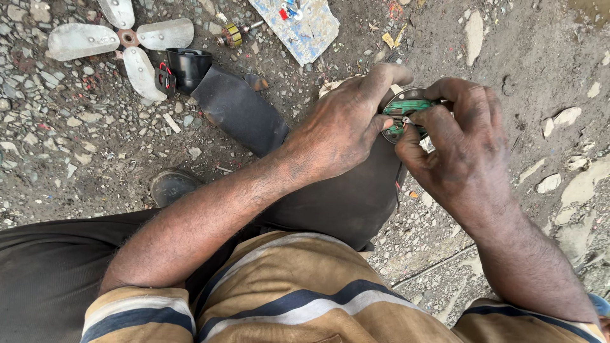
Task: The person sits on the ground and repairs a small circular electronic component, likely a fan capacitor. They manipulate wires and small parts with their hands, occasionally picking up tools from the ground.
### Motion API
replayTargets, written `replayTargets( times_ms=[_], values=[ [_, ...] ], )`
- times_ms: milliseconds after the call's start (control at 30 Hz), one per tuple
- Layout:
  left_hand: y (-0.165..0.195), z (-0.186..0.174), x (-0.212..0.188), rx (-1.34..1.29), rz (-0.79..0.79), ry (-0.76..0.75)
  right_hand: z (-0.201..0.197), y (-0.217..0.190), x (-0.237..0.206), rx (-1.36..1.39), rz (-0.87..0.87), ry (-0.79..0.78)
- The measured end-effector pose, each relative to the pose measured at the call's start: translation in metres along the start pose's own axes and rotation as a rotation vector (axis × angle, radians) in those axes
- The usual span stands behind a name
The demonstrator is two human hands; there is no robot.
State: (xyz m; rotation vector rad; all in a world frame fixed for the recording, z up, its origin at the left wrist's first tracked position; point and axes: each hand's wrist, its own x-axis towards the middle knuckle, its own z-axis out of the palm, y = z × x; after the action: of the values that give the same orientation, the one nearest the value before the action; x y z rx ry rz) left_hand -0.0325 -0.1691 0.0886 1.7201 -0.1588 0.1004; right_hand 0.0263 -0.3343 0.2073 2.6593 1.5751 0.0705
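Note:
A small round part with a green circuit board sits between both my hands, above my bent knee in dark trousers. My left hand wraps around its left side, with the thumb and forefinger over the rim. My right hand holds the right side and pinches a thin wire or small metal piece at the board's centre. Most of the part's body is hidden behind my fingers.
The ground is dirt and gravel. A pale fan blade with several paddles lies at the top left, next to a black plastic housing. A small motor piece and a bluish-white board lie at the top centre. A dark shoe rests at the left.

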Motion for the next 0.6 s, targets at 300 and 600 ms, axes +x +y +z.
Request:
replayTargets(
  times_ms=[300,600],
  values=[
    [-0.001,0.001,0.002,-0.083,0.055,0.049,-0.011,0.001,0.003,0.161,0.084,0.005],
    [0.002,-0.002,0.003,-0.118,0.032,0.075,-0.001,0.004,-0.001,0.29,0.143,0.098]
  ],
)
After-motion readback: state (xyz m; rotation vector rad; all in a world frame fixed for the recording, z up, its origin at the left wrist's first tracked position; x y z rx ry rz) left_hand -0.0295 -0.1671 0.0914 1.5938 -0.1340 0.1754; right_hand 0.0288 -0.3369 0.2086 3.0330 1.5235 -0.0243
